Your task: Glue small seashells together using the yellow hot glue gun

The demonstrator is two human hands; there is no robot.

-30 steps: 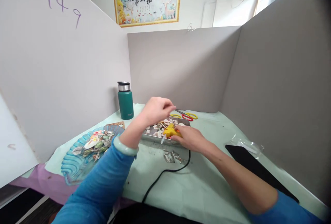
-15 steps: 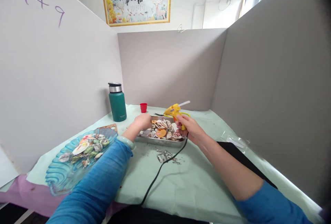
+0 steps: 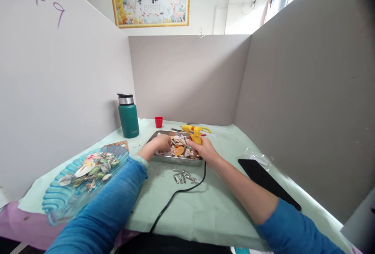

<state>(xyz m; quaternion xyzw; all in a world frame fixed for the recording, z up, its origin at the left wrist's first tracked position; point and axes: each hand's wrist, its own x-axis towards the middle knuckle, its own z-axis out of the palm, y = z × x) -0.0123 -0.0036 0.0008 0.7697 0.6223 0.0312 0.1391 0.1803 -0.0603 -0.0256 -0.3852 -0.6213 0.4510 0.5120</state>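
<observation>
Yellow plastic marks the glue gun (image 3: 195, 133), over the tray's far right corner; the right hand (image 3: 207, 151) has its fingers wrapped round the handle. The left hand (image 3: 160, 143) reaches into the left end of the metal tray (image 3: 175, 160), fingers down among the shell pieces (image 3: 178, 151) — whether they pinch one, I cannot tell. Loose metal pins (image 3: 184, 177) lie just off the tray's near edge. A black cord (image 3: 175, 192) curves down to the surface's near edge — beside it, leftward, sits a blue plate (image 3: 54, 203).
</observation>
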